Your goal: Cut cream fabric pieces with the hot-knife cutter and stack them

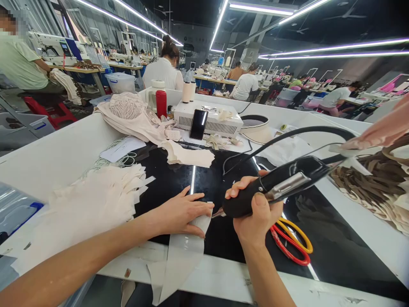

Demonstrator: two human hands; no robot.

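Note:
My left hand [183,215] lies flat with fingers spread, pressing a pale, partly see-through piece of fabric [185,256] onto the black work surface [156,187]. The lower end of this piece hangs over the table's front edge. My right hand [255,217] is wrapped round a black corded handheld tool [275,183] with a metal lever on its side. Its narrow metal tip [219,213] points left and is at the right edge of the fabric, close to my left fingertips. Whether the tip touches the fabric I cannot tell.
Beige fabric pieces [92,204] are heaped left. Red-and-yellow-handled scissors [292,243] lie right, near brown and cream strips [377,183]. Behind stand a phone [198,124], a vented white box [220,125] and a red bottle [161,103]. A black cable [287,138] arches right. Other people sit beyond.

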